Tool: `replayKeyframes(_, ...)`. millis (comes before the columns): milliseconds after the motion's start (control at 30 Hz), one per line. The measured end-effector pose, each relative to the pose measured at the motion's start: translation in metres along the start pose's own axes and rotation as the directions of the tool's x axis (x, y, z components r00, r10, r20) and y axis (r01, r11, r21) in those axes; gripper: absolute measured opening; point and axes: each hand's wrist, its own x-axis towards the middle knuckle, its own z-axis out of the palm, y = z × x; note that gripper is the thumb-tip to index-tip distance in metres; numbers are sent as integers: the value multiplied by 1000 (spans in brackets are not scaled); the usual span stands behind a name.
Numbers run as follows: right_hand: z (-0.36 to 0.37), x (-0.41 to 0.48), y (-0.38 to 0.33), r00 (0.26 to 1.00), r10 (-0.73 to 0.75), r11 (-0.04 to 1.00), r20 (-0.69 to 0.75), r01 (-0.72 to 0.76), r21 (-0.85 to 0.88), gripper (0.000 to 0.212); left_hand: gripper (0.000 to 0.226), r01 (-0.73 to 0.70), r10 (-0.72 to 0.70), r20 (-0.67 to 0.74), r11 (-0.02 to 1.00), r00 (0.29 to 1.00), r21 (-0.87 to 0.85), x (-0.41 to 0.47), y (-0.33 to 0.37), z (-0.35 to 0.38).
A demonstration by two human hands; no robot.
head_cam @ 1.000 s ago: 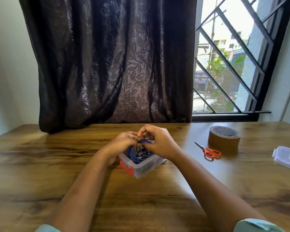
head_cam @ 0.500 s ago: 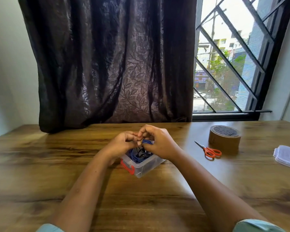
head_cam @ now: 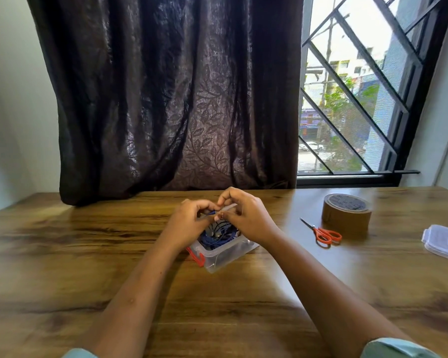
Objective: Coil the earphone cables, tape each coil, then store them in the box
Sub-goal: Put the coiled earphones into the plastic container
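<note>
From the head view, a small clear plastic box (head_cam: 219,258) with an orange-red latch sits open on the brown wood-grain table (head_cam: 62,254), straight ahead of the person. Inside it lies a loose tangle of blue and black earphone cables (head_cam: 217,237), heaped up to about the rim. The box stands slantwise, its long axis running from near left to far right, with the latched short end turned toward the near left.

Both forearms reach forward and converge over the box. The left hand (head_cam: 188,224) and the right hand (head_cam: 250,220) arch above the opening, fingers curled, fingertips meeting at the middle, where they pinch a bit of blue cable lifted just above the heap. The exact hold is partly hidden by the knuckles.

To the right, well apart from the box, a roll of brown packing tape (head_cam: 345,215) lies flat. Just in front of it are orange-handled scissors (head_cam: 322,233), blades pointing far left. A clear plastic lid (head_cam: 442,241) rests near the right edge.
</note>
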Motion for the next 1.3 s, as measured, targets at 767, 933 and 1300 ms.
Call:
replayKeyframes(767,-7,6,4,976,210,970,49,-214,115,21,32,-254,339,-124,860,932,442,-10,22,-4)
replayKeyframes(933,-4,3,-1,981,169,984,95,-174,44,20,23,-247,335,-113,850,936,466,-9,20,-3)
replayKeyframes(1300,-3,2,-3,981,171,979,94,-158,-130,20,26,-74,106,-31,851,994,520,-2,15,1)
